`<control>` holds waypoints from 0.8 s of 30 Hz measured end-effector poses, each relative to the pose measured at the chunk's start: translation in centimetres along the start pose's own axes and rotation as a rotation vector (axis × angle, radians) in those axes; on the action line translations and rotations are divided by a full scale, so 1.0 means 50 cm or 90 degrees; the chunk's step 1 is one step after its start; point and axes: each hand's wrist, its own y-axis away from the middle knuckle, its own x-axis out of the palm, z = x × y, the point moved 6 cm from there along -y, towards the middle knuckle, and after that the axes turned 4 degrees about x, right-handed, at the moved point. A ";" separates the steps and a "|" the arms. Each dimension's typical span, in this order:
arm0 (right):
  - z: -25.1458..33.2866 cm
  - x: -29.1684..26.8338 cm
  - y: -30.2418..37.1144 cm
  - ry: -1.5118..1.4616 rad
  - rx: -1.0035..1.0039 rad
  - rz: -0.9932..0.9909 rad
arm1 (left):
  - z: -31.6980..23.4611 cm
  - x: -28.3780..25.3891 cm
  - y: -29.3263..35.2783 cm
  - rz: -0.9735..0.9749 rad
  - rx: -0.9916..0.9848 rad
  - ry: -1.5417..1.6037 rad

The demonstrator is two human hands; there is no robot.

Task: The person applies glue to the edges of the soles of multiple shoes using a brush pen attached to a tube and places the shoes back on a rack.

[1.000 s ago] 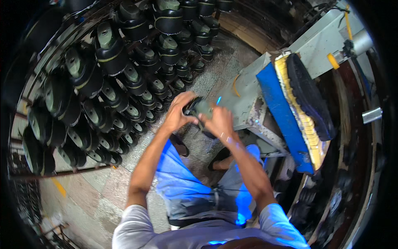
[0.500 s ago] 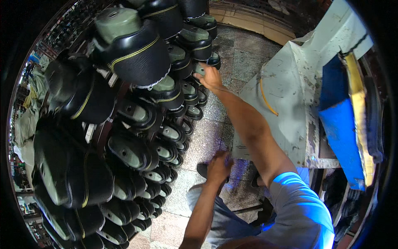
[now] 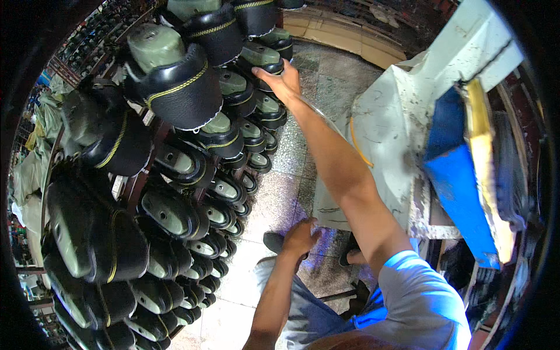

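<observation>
My right hand [image 3: 282, 83] reaches far forward with its thumb and fingers round the edge of a black shoe upper on a green last [image 3: 260, 56]. Its fingertips are partly hidden behind the shoe. Rows of similar black uppers on green lasts hang to the left, among them a large near one with yellow stitching [image 3: 178, 93]. Lower down, my left hand [image 3: 301, 236] hangs in front of my legs, holding nothing, its fingers loosely bent and the thumb apart.
Dark rack bars [image 3: 137, 189] carry the shoes. A pale grey machine body [image 3: 379, 146] with an orange cord [image 3: 359, 146] stands close on the right, beside a blue box-like panel [image 3: 461, 192]. Brown cardboard [image 3: 344, 35] lies at the back. The floor is speckled tile [image 3: 274, 204].
My right hand has moved up and away from a lower shoe and now grips another shoe. The left hand's fingers have loosened a little. The whole view has shifted slightly.
</observation>
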 end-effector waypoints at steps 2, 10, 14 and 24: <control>0.023 -0.039 0.027 0.074 -0.024 -0.043 | -0.016 -0.006 -0.014 0.011 0.012 -0.037; 0.327 -0.251 0.478 0.313 -0.342 -0.294 | -0.011 -0.125 0.085 -0.596 0.096 0.164; 0.425 -0.415 0.726 0.314 -0.283 -0.133 | -0.227 -0.228 0.304 -0.602 0.302 -0.056; 0.713 -0.762 0.887 0.257 -0.475 0.148 | -0.555 -0.191 0.453 -0.458 0.687 -0.321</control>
